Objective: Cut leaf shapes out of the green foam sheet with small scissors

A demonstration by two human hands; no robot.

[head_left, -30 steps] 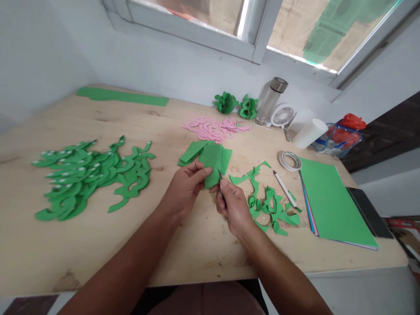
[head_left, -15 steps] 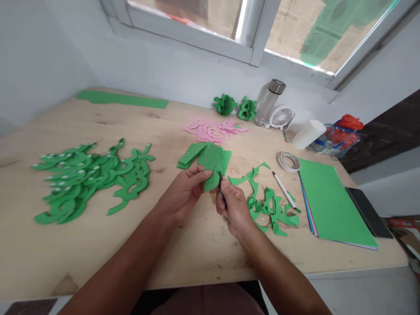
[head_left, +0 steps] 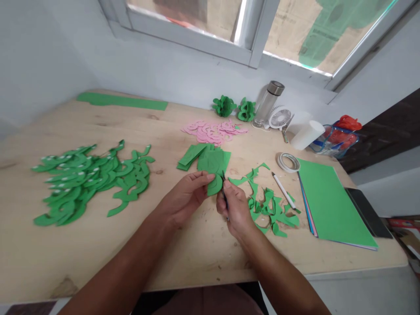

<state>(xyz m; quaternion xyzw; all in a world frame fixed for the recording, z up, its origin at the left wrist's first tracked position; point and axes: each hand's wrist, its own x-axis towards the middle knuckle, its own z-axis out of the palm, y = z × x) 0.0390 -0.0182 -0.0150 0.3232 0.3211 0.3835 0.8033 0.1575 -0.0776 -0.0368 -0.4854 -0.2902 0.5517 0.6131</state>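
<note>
Soft daylight comes through the window [head_left: 285, 37], glaring white along its frame [head_left: 263, 33]. The wooden table [head_left: 193, 253] is fairly evenly lit, with faint shadows; wide-angle distortion stretches the edges, and fine detail looks smeared.

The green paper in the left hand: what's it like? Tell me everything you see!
The green paper looks like plain paper or thin card, with a rounded lower end and a curved line on it. The left hand pinches its left side, and dark scissors in the right hand seem to touch its right edge. It's held in front of green pieces on the table; where its top ends is hard to tell.
</note>
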